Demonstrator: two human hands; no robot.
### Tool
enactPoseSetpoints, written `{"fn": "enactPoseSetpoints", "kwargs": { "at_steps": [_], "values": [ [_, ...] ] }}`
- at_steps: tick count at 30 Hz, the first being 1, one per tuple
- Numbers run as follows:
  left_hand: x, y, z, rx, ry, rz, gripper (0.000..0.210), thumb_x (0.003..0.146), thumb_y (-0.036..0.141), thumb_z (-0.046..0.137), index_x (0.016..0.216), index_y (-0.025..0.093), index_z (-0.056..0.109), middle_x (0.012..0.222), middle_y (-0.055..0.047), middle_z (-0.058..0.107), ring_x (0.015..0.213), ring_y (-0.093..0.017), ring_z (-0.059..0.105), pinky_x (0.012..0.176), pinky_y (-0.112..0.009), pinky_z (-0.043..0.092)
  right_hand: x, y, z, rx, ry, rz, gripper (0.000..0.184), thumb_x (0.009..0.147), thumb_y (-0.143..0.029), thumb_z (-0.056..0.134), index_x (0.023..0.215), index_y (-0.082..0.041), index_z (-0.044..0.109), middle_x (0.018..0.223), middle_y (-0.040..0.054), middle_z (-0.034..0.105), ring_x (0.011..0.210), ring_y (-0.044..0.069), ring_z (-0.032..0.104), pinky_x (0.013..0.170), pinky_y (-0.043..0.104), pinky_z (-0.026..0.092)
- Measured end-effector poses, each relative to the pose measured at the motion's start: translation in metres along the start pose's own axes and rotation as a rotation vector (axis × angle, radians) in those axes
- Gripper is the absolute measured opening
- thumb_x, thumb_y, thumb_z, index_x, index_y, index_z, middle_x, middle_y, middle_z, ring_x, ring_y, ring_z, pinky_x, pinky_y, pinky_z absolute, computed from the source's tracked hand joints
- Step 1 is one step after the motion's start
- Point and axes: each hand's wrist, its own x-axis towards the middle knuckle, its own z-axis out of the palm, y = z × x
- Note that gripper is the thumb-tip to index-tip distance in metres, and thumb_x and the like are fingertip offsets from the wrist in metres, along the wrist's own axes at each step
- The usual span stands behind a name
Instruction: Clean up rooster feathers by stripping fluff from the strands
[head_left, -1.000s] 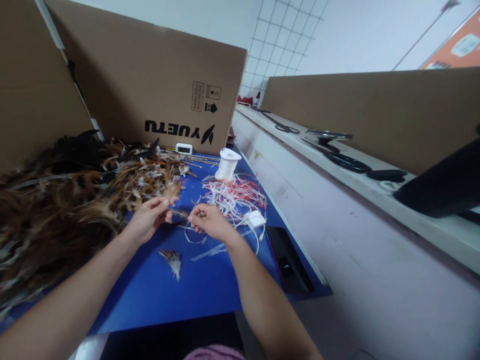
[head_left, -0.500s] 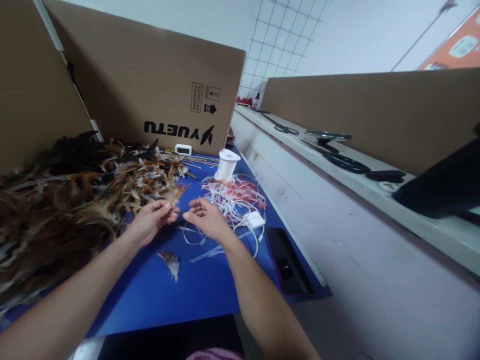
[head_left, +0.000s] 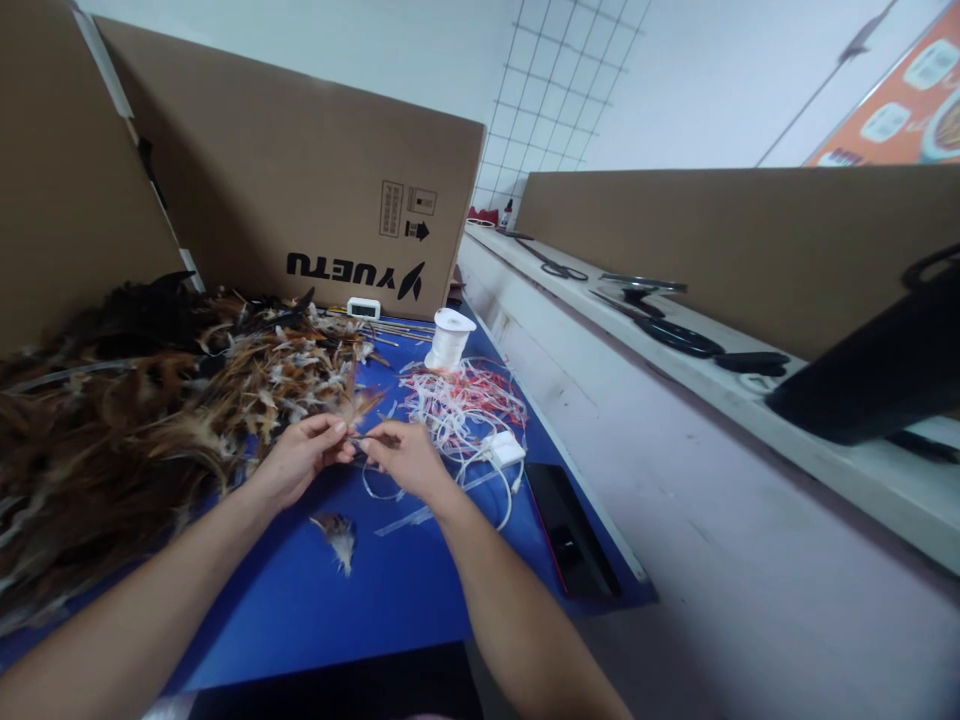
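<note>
My left hand (head_left: 313,450) is closed in a pinch on a small bunch of brown feathers (head_left: 364,404), whose fluffy tips rise above the fingers. From the other side my right hand (head_left: 405,455) pinches a thin dark stem that sticks out between the two hands. The fingertips nearly meet, and the detail of the grip is too small to make out. Nearer to me, a loose brown-and-white feather (head_left: 337,540) lies on the blue table (head_left: 315,625). A large heap of brown and black feathers (head_left: 97,440) spreads beside my left arm.
On the right are a white spool (head_left: 450,338), tangled white and red strips (head_left: 461,400), a white adapter (head_left: 504,449) with cable, and a black phone-like slab (head_left: 571,535). Cardboard (head_left: 300,170) stands behind. A ledge (head_left: 600,300) holds scissors (head_left: 559,270) and a black cylinder (head_left: 862,370).
My right hand has moved slightly left and its fingers have closed onto the thin stem. My left hand keeps its pinch on the feathers. The view has shifted a little.
</note>
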Motion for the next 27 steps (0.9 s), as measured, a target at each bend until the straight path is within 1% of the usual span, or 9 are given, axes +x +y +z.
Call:
{"fn": "enactPoseSetpoints", "kwargs": {
  "at_steps": [4, 7, 10, 13, 16, 19, 22, 27],
  "values": [
    [-0.0001, -0.0011, 0.001, 0.055, -0.016, 0.016, 0.028, 0.064, 0.035, 0.08, 0.072, 0.014, 0.065, 0.059, -0.001, 0.066, 0.054, -0.01, 0.06, 0.057, -0.019, 0.051, -0.0011, -0.0025, 0.0, -0.118, 0.096, -0.108, 0.011, 0.076, -0.023, 0.06, 0.074, -0.018, 0.07, 0.063, -0.0016, 0.066, 0.057, 0.01, 0.057, 0.058, 0.021, 0.046],
    [-0.0015, -0.0019, 0.0027, 0.114, -0.039, 0.024, 0.027, 0.068, 0.037, 0.077, 0.073, 0.013, 0.064, 0.058, -0.001, 0.065, 0.053, -0.009, 0.059, 0.057, -0.019, 0.05, -0.0021, -0.0029, 0.0014, -0.165, 0.117, -0.184, 0.012, 0.076, -0.019, 0.059, 0.077, -0.018, 0.071, 0.072, 0.0002, 0.07, 0.062, 0.011, 0.061, 0.062, 0.022, 0.048],
    [-0.0034, -0.0024, 0.0043, 0.14, -0.054, 0.016, 0.027, 0.069, 0.037, 0.076, 0.073, 0.014, 0.065, 0.057, 0.0, 0.064, 0.052, -0.009, 0.057, 0.055, -0.019, 0.048, -0.0029, -0.0021, 0.0036, -0.2, 0.117, -0.241, 0.012, 0.077, -0.018, 0.059, 0.078, -0.02, 0.071, 0.077, 0.0012, 0.071, 0.066, 0.012, 0.063, 0.065, 0.023, 0.049],
    [-0.0044, -0.0022, 0.0052, 0.137, -0.064, 0.01, 0.026, 0.068, 0.037, 0.076, 0.074, 0.014, 0.065, 0.057, 0.0, 0.064, 0.052, -0.009, 0.057, 0.055, -0.019, 0.047, -0.0033, -0.002, 0.0047, -0.232, 0.117, -0.265, 0.011, 0.078, -0.019, 0.06, 0.078, -0.02, 0.07, 0.076, 0.0005, 0.071, 0.066, 0.012, 0.062, 0.066, 0.023, 0.049],
    [-0.0039, -0.0011, 0.0057, 0.124, -0.061, 0.005, 0.026, 0.068, 0.037, 0.076, 0.073, 0.013, 0.066, 0.058, -0.001, 0.064, 0.051, -0.009, 0.056, 0.055, -0.019, 0.047, -0.0031, -0.0035, 0.0033, -0.208, 0.143, -0.281, 0.01, 0.078, -0.019, 0.059, 0.079, -0.02, 0.068, 0.077, 0.0002, 0.069, 0.068, 0.012, 0.062, 0.066, 0.023, 0.049],
    [-0.0027, 0.0004, 0.006, 0.112, -0.03, -0.002, 0.027, 0.066, 0.036, 0.077, 0.072, 0.012, 0.066, 0.061, -0.002, 0.065, 0.051, -0.009, 0.057, 0.054, -0.02, 0.048, -0.0024, -0.0064, -0.0002, -0.222, 0.221, -0.297, 0.007, 0.077, -0.02, 0.059, 0.077, -0.019, 0.066, 0.075, 0.0003, 0.067, 0.068, 0.012, 0.061, 0.065, 0.023, 0.049],
    [-0.0022, 0.0014, 0.0063, 0.108, -0.009, -0.011, 0.028, 0.065, 0.036, 0.078, 0.071, 0.012, 0.066, 0.065, -0.003, 0.067, 0.051, -0.009, 0.057, 0.054, -0.021, 0.048, -0.0019, -0.009, -0.0034, -0.27, 0.292, -0.319, 0.007, 0.075, -0.019, 0.058, 0.07, -0.019, 0.063, 0.07, -0.0004, 0.064, 0.063, 0.012, 0.058, 0.063, 0.022, 0.047],
    [-0.0029, 0.0018, 0.0068, 0.111, -0.005, -0.016, 0.029, 0.063, 0.037, 0.079, 0.07, 0.012, 0.066, 0.064, -0.003, 0.066, 0.051, -0.009, 0.057, 0.053, -0.02, 0.048, -0.0031, -0.0103, -0.0034, -0.242, 0.294, -0.318, 0.008, 0.074, -0.019, 0.058, 0.068, -0.019, 0.063, 0.066, -0.0015, 0.064, 0.059, 0.011, 0.058, 0.06, 0.021, 0.046]
  ]
}}
